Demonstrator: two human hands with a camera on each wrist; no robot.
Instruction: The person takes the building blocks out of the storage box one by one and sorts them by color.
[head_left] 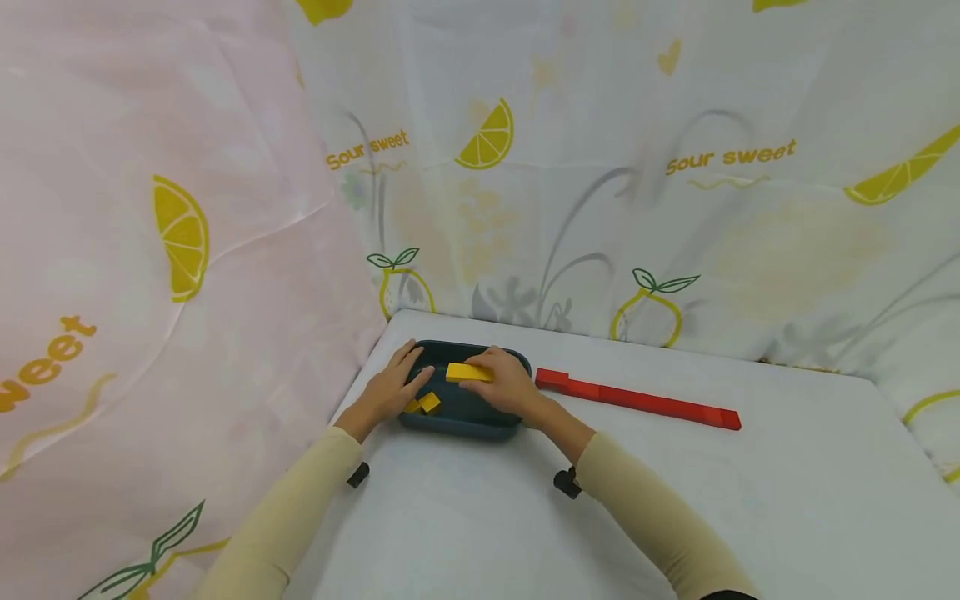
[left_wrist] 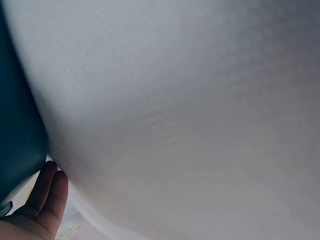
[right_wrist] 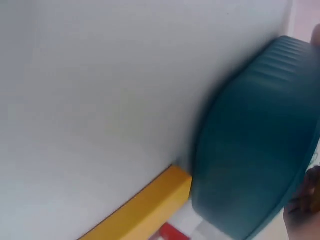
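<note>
Over the dark teal tray (head_left: 459, 431), my right hand (head_left: 508, 385) pinches a yellow block (head_left: 467, 372), which points left. Two small yellow pieces (head_left: 430, 403) show inside the tray near its left end, one partly covered by my left hand (head_left: 388, 390). That hand rests at the tray's left side, thumb over the inside and fingers near the far corner. In the left wrist view, its straight fingers (left_wrist: 52, 197) lie along the tray's outer wall (left_wrist: 17, 115). The right wrist view shows the tray (right_wrist: 250, 135) from outside, with most of my right hand beyond the frame.
A long row of red blocks (head_left: 652, 402) lies right of the tray, with a raised block at its near-tray end. In the right wrist view a yellow bar (right_wrist: 145, 210) lies beside the tray wall. A white-covered table (head_left: 465, 517) meets lemon-print cloth (head_left: 562, 208) behind and left.
</note>
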